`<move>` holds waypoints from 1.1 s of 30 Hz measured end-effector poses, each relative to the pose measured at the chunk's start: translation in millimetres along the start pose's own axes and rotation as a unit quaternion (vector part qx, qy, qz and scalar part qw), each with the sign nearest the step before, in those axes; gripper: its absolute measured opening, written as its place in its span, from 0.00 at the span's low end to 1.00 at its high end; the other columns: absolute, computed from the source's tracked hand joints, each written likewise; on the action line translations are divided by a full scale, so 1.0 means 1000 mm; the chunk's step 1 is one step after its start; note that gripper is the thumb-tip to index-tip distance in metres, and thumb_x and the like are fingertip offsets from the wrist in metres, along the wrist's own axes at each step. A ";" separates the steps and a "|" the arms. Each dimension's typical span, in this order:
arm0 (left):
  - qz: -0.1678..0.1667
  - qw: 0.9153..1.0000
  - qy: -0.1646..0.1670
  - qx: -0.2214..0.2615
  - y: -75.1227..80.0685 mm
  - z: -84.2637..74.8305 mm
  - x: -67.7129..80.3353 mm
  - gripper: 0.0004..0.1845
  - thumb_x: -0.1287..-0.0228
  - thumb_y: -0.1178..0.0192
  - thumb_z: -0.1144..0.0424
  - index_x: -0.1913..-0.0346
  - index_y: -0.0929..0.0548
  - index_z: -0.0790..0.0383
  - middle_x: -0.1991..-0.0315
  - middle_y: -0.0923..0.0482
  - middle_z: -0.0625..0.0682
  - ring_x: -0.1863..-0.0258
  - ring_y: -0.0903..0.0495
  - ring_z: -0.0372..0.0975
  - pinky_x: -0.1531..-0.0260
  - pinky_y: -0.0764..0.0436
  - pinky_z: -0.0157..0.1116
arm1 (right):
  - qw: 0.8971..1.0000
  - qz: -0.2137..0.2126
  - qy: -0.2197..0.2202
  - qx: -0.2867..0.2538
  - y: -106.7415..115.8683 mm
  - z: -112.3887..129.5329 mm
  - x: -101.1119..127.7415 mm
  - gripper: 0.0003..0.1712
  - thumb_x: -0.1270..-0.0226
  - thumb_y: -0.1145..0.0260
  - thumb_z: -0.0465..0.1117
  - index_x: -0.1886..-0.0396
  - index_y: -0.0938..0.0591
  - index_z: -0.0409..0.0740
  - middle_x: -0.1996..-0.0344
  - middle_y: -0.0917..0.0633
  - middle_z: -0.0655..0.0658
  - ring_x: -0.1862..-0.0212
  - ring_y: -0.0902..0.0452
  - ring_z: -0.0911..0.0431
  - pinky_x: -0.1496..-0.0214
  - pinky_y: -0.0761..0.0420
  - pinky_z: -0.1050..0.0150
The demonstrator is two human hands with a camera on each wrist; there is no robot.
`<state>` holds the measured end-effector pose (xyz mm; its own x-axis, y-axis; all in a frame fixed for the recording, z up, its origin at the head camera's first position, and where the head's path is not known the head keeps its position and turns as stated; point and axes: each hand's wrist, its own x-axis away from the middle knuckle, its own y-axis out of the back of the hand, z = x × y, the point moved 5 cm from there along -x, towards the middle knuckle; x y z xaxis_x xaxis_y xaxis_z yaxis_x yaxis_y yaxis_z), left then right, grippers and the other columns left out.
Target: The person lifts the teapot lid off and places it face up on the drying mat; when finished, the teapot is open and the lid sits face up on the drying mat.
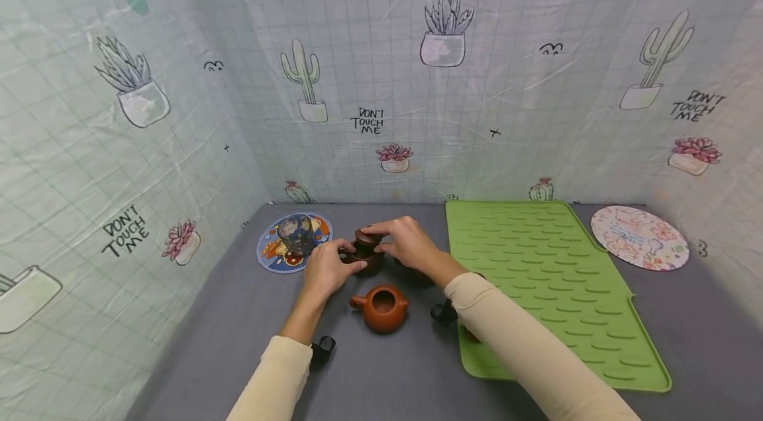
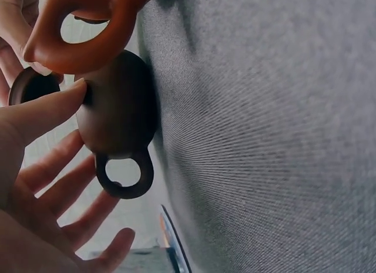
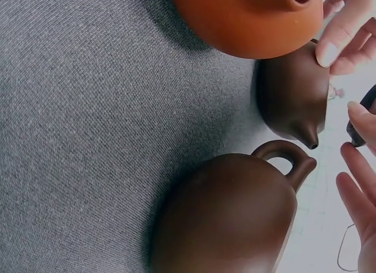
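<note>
A small dark brown teapot (image 2: 117, 108) stands open-topped on the grey cloth. My left hand (image 1: 326, 270) grips it at the rim, thumb on the near side and fingers round towards its handle. Above its opening my right hand (image 1: 411, 245) pinches a dark brown lid (image 3: 363, 117), tilted and apart from the rim. Nearer to me sits an orange-brown teapot (image 1: 386, 322) with no lid on it. Another dark brown teapot (image 3: 226, 214) stands to the right, mostly hidden by my right forearm in the head view.
At the back left a drinking glass (image 1: 296, 235) stands on a colourful round mat (image 1: 266, 254). A green ridged mat (image 1: 536, 235) covers the right side, with a reddish object (image 1: 469, 335) half hidden under my sleeve. Farther right lies a pink patterned round mat (image 1: 640, 239).
</note>
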<state>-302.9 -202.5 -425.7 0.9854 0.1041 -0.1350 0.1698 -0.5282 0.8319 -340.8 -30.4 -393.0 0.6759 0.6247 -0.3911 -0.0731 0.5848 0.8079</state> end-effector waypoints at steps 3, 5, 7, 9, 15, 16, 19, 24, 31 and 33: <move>0.004 1.000 -0.004 -0.006 -0.002 0.001 0.001 0.18 0.47 0.22 0.49 0.56 0.12 0.52 0.51 0.12 0.53 0.54 0.16 0.50 0.54 0.19 0.50 | 1.000 0.002 -0.006 0.000 0.001 0.000 0.002 0.27 0.38 0.25 0.35 0.39 0.15 0.53 0.44 0.11 0.47 0.56 0.10 0.54 0.67 0.22 0.72; 0.001 1.000 -0.007 -0.006 -0.003 0.001 0.002 0.18 0.47 0.21 0.49 0.55 0.11 0.51 0.50 0.12 0.53 0.53 0.15 0.50 0.53 0.18 0.50 | 1.000 -0.002 -0.009 -0.006 0.002 0.000 0.004 0.27 0.37 0.25 0.36 0.38 0.15 0.53 0.44 0.11 0.47 0.56 0.11 0.55 0.67 0.23 0.72; -0.002 1.000 -0.009 -0.005 -0.005 0.002 0.002 0.18 0.47 0.21 0.49 0.55 0.11 0.51 0.49 0.12 0.53 0.52 0.15 0.50 0.53 0.18 0.50 | 1.000 -0.012 -0.009 -0.014 0.004 0.001 0.005 0.26 0.37 0.26 0.36 0.37 0.15 0.52 0.44 0.11 0.47 0.54 0.11 0.55 0.66 0.23 0.72; -0.007 1.000 -0.010 -0.001 -0.005 0.002 0.002 0.18 0.48 0.21 0.49 0.56 0.11 0.51 0.49 0.11 0.52 0.52 0.15 0.50 0.53 0.18 0.50 | 0.999 -0.024 -0.012 -0.023 0.006 0.002 0.006 0.25 0.35 0.27 0.37 0.37 0.15 0.52 0.44 0.11 0.46 0.60 0.11 0.54 0.67 0.25 0.71; -0.015 1.000 -0.008 0.005 -0.002 0.002 0.000 0.17 0.50 0.20 0.49 0.58 0.10 0.50 0.51 0.11 0.51 0.52 0.15 0.50 0.53 0.18 0.50 | 0.998 -0.051 -0.023 -0.036 0.013 0.002 0.006 0.19 0.29 0.32 0.39 0.39 0.15 0.50 0.47 0.10 0.45 0.63 0.13 0.57 0.62 0.19 0.67; -0.016 1.000 -0.009 0.005 -0.001 0.002 0.000 0.17 0.50 0.20 0.49 0.59 0.10 0.50 0.52 0.11 0.51 0.52 0.15 0.50 0.53 0.18 0.50 | 0.997 -0.056 -0.024 -0.041 0.014 0.002 0.006 0.19 0.28 0.33 0.39 0.40 0.15 0.49 0.48 0.09 0.45 0.60 0.11 0.56 0.60 0.16 0.66; -0.015 1.000 -0.008 0.006 0.000 0.001 0.000 0.17 0.50 0.20 0.49 0.59 0.11 0.50 0.53 0.11 0.52 0.53 0.15 0.50 0.53 0.18 0.50 | 0.995 -0.073 -0.026 -0.061 0.017 0.002 0.006 0.15 0.29 0.32 0.39 0.45 0.16 0.47 0.51 0.09 0.43 0.55 0.09 0.54 0.56 0.13 0.60; -0.009 1.000 -0.003 0.011 -0.001 0.001 -0.001 0.16 0.50 0.20 0.49 0.59 0.10 0.50 0.52 0.11 0.52 0.51 0.15 0.51 0.52 0.18 0.51 | 0.993 -0.090 -0.020 -0.077 0.021 0.003 0.006 0.05 0.30 0.32 0.37 0.56 0.15 0.46 0.57 0.08 0.44 0.57 0.09 0.55 0.57 0.12 0.61; -0.011 1.000 -0.009 0.019 -0.001 0.003 -0.002 0.16 0.51 0.19 0.50 0.60 0.10 0.51 0.54 0.10 0.52 0.51 0.15 0.51 0.52 0.18 0.50 | 0.993 -0.080 -0.027 -0.080 0.023 0.003 0.006 0.11 0.32 0.29 0.39 0.51 0.11 0.49 0.54 0.08 0.46 0.59 0.09 0.56 0.57 0.12 0.64; -0.012 1.000 -0.014 0.024 0.000 0.003 -0.002 0.16 0.51 0.19 0.50 0.60 0.10 0.51 0.55 0.10 0.52 0.52 0.15 0.51 0.51 0.19 0.50 | 0.993 -0.081 -0.028 -0.084 0.024 0.003 0.006 0.13 0.33 0.28 0.39 0.50 0.11 0.49 0.52 0.09 0.45 0.57 0.08 0.54 0.55 0.11 0.63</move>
<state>-305.3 -205.0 -427.3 0.9810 0.0941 -0.1695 0.1928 -0.5658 0.8017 -335.8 -13.8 -374.7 0.7279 0.4889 -0.4807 -0.0793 0.7564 0.6493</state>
